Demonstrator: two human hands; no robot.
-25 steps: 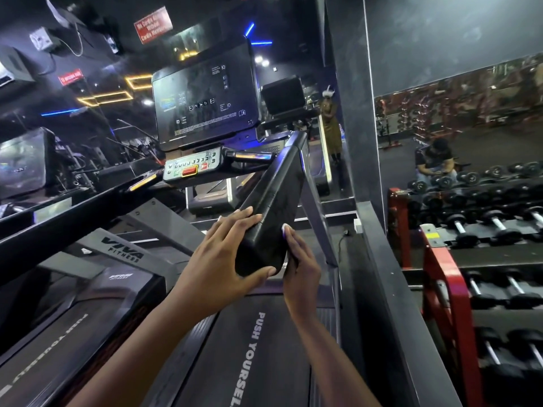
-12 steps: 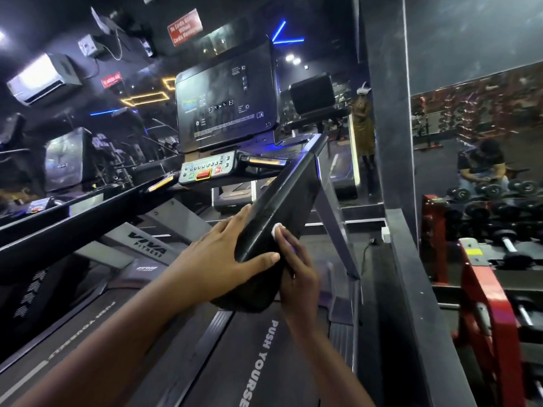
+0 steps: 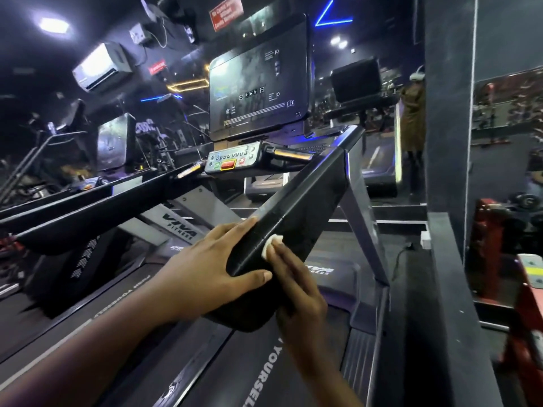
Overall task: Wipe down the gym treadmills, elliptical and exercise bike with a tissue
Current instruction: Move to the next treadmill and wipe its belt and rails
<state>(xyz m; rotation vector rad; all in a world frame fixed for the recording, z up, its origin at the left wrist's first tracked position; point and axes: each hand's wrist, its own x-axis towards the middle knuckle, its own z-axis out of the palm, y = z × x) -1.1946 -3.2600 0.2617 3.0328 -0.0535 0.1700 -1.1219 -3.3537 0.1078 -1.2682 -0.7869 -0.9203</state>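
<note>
Right hand covers tissue (white edge shows); left hand grips handrail.

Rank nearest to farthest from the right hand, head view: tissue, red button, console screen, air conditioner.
1. tissue, pressed under the right hand.
2. red button, ahead, centre.
3. console screen, above that button.
4. air conditioner, far upper left.

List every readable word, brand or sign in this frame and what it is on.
"VIVA FITNESS": grey upright of the neighbouring treadmill.
"IVA", first letter hidden: motor cover.
"YOURSEL", cut off: treadmill belt.
Too blurred or small to read: upper red sign, lower red sign, console screen, button panel, neighbouring belt's lettering.
</note>
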